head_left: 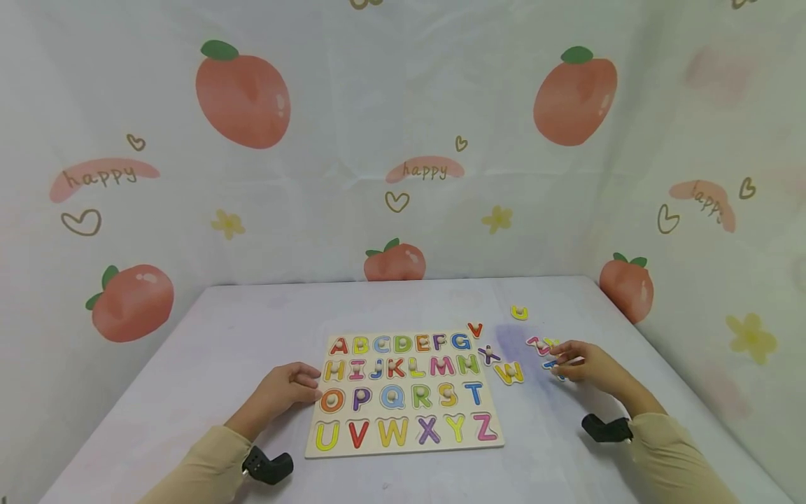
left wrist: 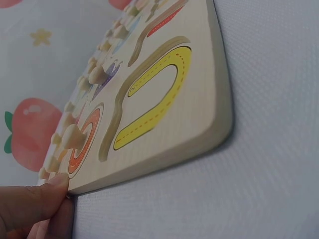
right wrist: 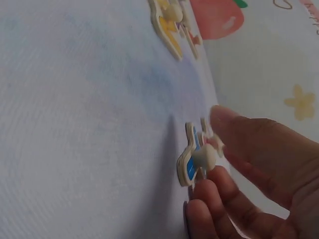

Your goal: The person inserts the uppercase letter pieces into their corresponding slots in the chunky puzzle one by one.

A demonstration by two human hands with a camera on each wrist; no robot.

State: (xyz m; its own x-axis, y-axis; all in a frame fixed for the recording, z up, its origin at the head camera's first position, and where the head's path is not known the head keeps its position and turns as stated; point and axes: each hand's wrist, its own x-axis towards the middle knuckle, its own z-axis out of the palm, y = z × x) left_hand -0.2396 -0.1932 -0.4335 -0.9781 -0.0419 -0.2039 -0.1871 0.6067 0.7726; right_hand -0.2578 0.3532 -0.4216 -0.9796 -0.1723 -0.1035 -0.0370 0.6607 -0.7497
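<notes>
A wooden alphabet puzzle board [head_left: 376,400] lies flat on the table. My left hand [head_left: 283,388] grips its left edge, the thumb [left wrist: 55,186] on top beside the orange O. Letters A to S carry knobs; the T place and the U to Z row show coloured recesses without knobs. My right hand [head_left: 585,364] is at the loose pieces on the right, fingers parted around the blue T piece [right wrist: 189,167]. Its fingertips are by the knob [right wrist: 205,157], while the thumb stands apart from it. A pink Z [head_left: 538,345] and a yellow piece [head_left: 551,342] lie just beyond.
Right of the board lie a yellow W [head_left: 510,373], a purple X [head_left: 488,355] and a red V [head_left: 475,330], near its edge. Farther back is a yellow U [head_left: 519,313]. A printed curtain [head_left: 327,210] hangs behind the table.
</notes>
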